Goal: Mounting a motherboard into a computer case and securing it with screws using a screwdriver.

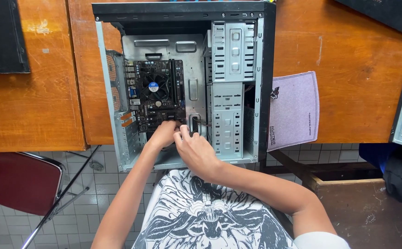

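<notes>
Front-panel wiring looks mid-connection at the lower edge of the motherboard (157, 94) inside the open PC case (182, 83): left hand (162, 134) and right hand (196, 150) are pinched narrow there, grasped item hidden; fine fingertip alignment is judged needed next.

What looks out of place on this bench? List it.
The grey mouse mat hangs askew past the wooden table edge. The open computer case overhangs it too, both hands inside at the motherboard.

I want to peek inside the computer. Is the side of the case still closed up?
No, the computer case lies open on the table, so the circuit board and its round fan show.
</notes>
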